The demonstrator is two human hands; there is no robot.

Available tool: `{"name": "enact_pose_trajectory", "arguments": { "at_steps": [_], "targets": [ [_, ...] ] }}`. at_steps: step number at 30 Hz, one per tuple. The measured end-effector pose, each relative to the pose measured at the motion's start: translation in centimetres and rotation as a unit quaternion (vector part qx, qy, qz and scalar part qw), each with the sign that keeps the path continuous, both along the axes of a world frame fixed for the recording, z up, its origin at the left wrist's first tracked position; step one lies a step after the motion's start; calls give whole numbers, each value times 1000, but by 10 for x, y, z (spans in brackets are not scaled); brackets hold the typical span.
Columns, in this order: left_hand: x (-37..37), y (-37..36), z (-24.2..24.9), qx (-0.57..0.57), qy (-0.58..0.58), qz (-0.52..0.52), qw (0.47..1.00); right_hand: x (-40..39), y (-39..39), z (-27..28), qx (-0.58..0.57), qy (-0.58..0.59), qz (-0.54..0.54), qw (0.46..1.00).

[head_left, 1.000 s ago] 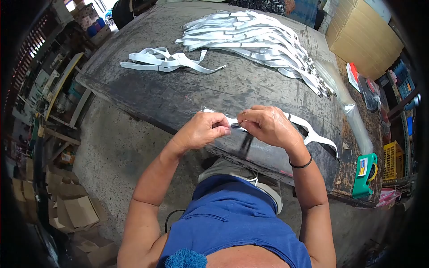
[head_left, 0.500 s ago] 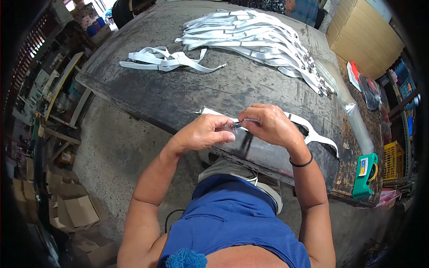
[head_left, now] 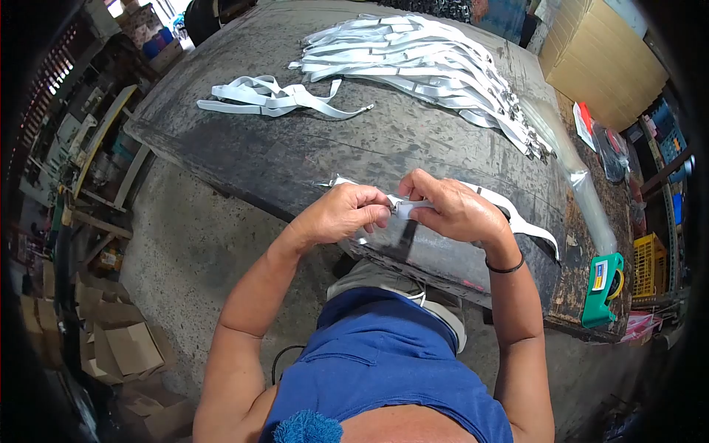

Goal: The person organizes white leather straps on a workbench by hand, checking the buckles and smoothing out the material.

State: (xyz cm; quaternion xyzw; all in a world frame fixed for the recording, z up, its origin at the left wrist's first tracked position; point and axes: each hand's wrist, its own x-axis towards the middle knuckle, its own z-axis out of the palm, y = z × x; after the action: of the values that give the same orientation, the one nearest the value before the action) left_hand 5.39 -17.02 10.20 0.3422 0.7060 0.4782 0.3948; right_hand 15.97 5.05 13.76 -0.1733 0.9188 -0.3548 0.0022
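Observation:
A pair of white suspenders [head_left: 512, 212] lies along the table's near edge, its straps passing beneath both hands. My left hand [head_left: 344, 215] is closed, thumb and fingers pinching a small metal clip [head_left: 396, 207] at a strap end. Just to its right, my right hand [head_left: 463, 212] grips the white strap between thumb and fingers beside the clip. Fingers partly cover the joint of clip and strap. Another clip end [head_left: 325, 183] pokes out beyond my left hand.
The dark worn table [head_left: 258, 155] carries a big pile of white suspenders [head_left: 413, 55] and a smaller bundle [head_left: 273, 97]. On the right are clear plastic sleeves [head_left: 591, 203], a green tape dispenser [head_left: 603, 292] and a cardboard box [head_left: 609, 63]. Flattened cartons [head_left: 133, 347] lie on the floor.
My right hand has turned and shifted slightly right and down, so the white strap and metal clip now show between the hands. My left hand stays nearly in place.

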Motion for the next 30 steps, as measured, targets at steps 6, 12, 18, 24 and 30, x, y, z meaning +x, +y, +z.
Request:
{"name": "enact_pose_trajectory", "arguments": {
  "at_steps": [6,12,18,24,30],
  "targets": [
    [3,8,1,-8,7,-7,1000,-6,-3,-6,13,27,11,999],
    [-2,11,-3,15,16,-3,1000,-6,-2,-1,-11,-10,-18,1000],
    [-4,16,-6,-13,26,-22,999,-7,8,-15,-65,-47,-21,997],
    [-10,20,-16,39,23,-28,999,-6,14,-19,-83,-38,-33,995],
    [-12,30,-22,12,14,-59,998,-7,22,-34,-119,-60,-41,990]
  ]
}}
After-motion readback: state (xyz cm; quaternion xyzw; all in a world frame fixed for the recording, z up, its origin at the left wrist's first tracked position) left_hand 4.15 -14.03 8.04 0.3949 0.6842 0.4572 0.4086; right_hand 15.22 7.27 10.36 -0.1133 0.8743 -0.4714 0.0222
